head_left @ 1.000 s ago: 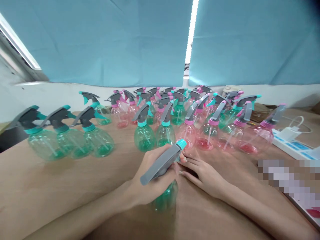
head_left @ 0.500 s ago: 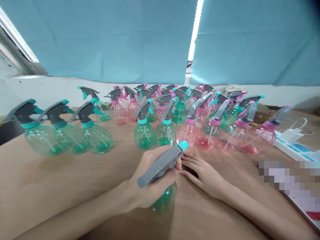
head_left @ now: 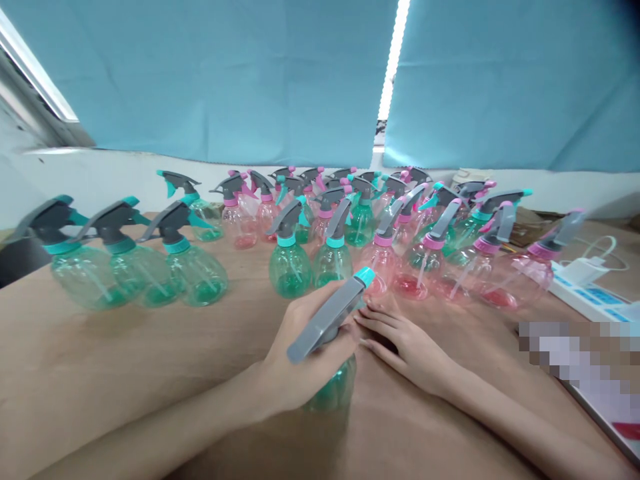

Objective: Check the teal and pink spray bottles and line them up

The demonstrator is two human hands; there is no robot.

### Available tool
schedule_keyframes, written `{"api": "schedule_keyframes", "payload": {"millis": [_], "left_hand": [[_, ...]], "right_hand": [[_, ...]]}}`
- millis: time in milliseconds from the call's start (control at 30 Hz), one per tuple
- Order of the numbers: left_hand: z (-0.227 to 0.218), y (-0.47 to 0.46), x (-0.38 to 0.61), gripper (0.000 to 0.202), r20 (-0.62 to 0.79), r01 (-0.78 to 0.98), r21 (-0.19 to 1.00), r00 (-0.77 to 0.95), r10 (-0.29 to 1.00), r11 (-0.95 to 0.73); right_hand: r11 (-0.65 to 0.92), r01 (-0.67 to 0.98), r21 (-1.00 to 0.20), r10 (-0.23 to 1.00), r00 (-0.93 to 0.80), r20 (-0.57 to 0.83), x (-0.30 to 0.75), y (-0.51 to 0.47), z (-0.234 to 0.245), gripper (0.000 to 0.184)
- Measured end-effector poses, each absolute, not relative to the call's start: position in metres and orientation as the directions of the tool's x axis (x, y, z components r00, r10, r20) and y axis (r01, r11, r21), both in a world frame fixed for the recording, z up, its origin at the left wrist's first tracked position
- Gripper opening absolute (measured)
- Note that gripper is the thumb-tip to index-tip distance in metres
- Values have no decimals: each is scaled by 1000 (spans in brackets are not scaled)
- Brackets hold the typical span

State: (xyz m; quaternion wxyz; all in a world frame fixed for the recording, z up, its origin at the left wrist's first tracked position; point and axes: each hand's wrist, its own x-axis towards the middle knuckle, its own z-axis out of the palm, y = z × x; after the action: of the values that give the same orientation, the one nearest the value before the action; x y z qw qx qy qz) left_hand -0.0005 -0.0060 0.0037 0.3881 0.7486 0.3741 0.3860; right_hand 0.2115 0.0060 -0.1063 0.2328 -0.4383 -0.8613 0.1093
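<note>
My left hand (head_left: 300,357) is wrapped round the neck of a green spray bottle (head_left: 334,388) with a grey trigger head (head_left: 327,315) and teal nozzle, standing on the brown table (head_left: 100,373). My right hand (head_left: 407,343) lies flat on the table just right of the bottle, fingers stretched out, fingertips close to the trigger head. Right behind my hands stand two green bottles (head_left: 290,267) and pink bottles (head_left: 415,277).
Several green and pink spray bottles crowd the table's far middle. Three green ones (head_left: 135,267) stand at the left. A white power strip (head_left: 585,293) with a charger lies at the right. Blue blinds (head_left: 225,73) hang behind.
The bottle in my left hand has shifted slightly away from me, and the view has drifted a little. My right hand stays flat beside it.
</note>
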Motion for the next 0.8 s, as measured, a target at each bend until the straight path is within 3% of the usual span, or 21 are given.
{"api": "schedule_keyframes", "payload": {"millis": [800], "left_hand": [[7, -4, 1, 7, 306, 213, 877, 445, 842, -431]], "right_hand": [[589, 712, -382, 808, -512, 292, 211, 6, -105, 41]]}}
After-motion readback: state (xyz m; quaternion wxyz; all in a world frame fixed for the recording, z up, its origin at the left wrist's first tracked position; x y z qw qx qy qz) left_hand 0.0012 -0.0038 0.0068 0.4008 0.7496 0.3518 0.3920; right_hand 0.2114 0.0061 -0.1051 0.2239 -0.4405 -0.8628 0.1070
